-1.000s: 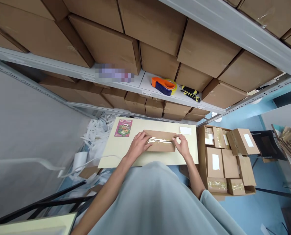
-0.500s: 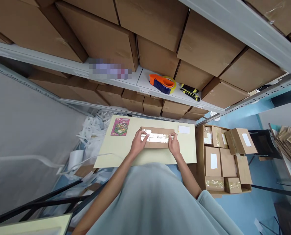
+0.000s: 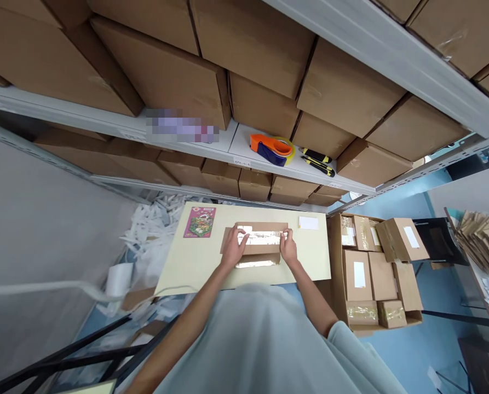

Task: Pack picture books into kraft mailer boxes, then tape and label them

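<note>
A flat brown cardboard box (image 3: 263,249) lies on the pale yellow tabletop (image 3: 211,262) in front of my body. Shiny clear tape runs across its upper panel, and a second taped strip shows along the near side, with a dark gap between them. My left hand (image 3: 233,249) grips the left end, its thumb on the taped panel. At the right end my right hand (image 3: 288,246) pinches the edge with thumb and fingers. A magenta booklet (image 3: 200,222) lies left of the box. To the right is a small white card (image 3: 309,223).
An orange and blue tape dispenser (image 3: 271,149) and black-yellow utility knives (image 3: 318,161) sit on the shelf (image 3: 228,143) among stacked cartons. Right of the table stands a large open carton (image 3: 338,262) filled with several boxes. White scraps (image 3: 145,227) pile up at left.
The box's taped panel has tilted or lifted, so a lower part with a taped strip now shows on the near side. Both hands keep their hold. The camera view has shifted slightly.
</note>
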Available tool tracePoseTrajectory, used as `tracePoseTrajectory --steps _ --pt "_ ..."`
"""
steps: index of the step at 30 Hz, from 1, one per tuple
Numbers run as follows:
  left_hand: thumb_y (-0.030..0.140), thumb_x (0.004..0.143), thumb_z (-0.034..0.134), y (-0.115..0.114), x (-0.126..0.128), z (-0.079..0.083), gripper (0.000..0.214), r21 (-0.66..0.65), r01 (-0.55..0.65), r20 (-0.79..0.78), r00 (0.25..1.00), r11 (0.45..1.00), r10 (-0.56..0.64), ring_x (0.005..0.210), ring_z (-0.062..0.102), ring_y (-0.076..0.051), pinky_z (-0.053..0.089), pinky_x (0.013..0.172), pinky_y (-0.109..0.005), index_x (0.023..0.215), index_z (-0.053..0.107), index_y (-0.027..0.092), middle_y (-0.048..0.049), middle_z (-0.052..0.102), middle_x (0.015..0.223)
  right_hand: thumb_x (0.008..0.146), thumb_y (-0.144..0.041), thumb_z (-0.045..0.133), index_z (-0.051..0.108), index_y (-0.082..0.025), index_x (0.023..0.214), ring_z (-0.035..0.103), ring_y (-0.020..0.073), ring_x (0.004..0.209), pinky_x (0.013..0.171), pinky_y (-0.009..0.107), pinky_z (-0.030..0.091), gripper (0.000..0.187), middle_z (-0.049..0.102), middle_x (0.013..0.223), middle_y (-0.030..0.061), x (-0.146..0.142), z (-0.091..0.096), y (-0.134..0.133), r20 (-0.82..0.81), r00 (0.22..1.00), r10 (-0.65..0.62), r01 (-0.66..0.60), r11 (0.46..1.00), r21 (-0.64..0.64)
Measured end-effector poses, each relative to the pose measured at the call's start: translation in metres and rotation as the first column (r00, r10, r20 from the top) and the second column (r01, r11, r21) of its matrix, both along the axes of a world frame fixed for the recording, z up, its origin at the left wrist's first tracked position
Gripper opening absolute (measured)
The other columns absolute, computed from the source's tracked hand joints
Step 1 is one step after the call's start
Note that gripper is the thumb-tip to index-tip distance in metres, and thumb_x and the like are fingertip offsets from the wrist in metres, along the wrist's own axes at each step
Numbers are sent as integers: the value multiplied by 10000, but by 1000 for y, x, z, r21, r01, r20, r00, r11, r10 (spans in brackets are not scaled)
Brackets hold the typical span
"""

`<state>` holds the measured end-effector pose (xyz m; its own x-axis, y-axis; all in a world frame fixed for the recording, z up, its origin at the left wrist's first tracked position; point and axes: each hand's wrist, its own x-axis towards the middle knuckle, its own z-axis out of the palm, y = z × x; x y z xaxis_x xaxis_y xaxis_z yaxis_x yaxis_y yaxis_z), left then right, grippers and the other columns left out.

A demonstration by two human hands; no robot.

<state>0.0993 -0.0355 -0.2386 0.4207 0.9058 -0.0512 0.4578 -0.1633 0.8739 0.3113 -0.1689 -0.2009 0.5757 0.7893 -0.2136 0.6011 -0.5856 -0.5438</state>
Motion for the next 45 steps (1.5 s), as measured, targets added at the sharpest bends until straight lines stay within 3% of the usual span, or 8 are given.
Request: tracePoseTrajectory --steps 11,16,20,24,27,29,38,45 --pt "567 1069 489 2 -6 -4 341 46 34 -23 999 998 -33 1479 587 -350 510 1209 -556 1101 605 248 -179 650 1481 1148 -481 262 532 -252 1339 790 297 825 759 392 604 402 766 1164 112 -14 -2 -3 -61 992 -109 108 994 -16" --pt "549 1041 555 8 -6 12 324 215 9 -119 993 977 17 1655 361 -456 389 1265 -728 971 643 245 -213 518 1687 1132 -474 404 623 -239 1199 682 376 1407 1045 508 598 328 630 1543 245 4 10 2 53 997 59 -64 992 109" --pt "503 1071 526 54 38 63 327 387 -53 -41 996 921 74 1697 284 -453 294 1310 -762 1076 717 237 -206 477 1733 1105 -449 494 662 -185 1204 571 412 1489 1212 599 485 328 615 1523 281 44 76 70 302 944 135 -227 929 294" --pt "394 1068 525 119 107 150 275 513 -122 87 992 850 90 1642 397 -426 340 1308 -724 1180 730 249 -186 560 1664 1086 -353 497 585 -135 1444 593 388 1405 1213 597 481 428 651 1454 260 68 170 181 485 851 203 -424 810 406" --pt "265 1043 504 147 140 205 280 571 -160 163 983 805 80 1574 488 -390 406 1294 -651 1202 732 234 -185 611 1591 1008 -269 586 594 -95 1450 612 408 1391 1203 603 483 475 659 1452 285 65 216 247 525 814 249 -425 871 247" --pt "214 1023 499 150 146 222 296 585 -192 201 976 788 89 1532 528 -374 450 1270 -606 1203 734 222 -194 628 1549 951 -222 651 631 -52 1407 635 430 1392 1207 601 477 487 676 1434 329 60 229 274 506 824 254 -353 929 108" --pt "182 979 525 120 97 174 272 514 -260 202 963 817 179 1406 617 -375 523 1196 -591 1108 756 249 -154 717 1422 818 -195 805 746 -184 1217 813 347 1074 985 468 614 403 839 1105 180 72 237 309 449 821 353 -357 931 -79" --pt "211 980 553 90 73 181 253 435 -228 247 960 871 128 1368 648 -356 515 1216 -589 1113 763 255 -137 750 1382 949 -186 701 657 -93 1356 765 383 1206 1087 517 568 420 776 1273 282 63 234 285 472 796 378 -393 917 -71"
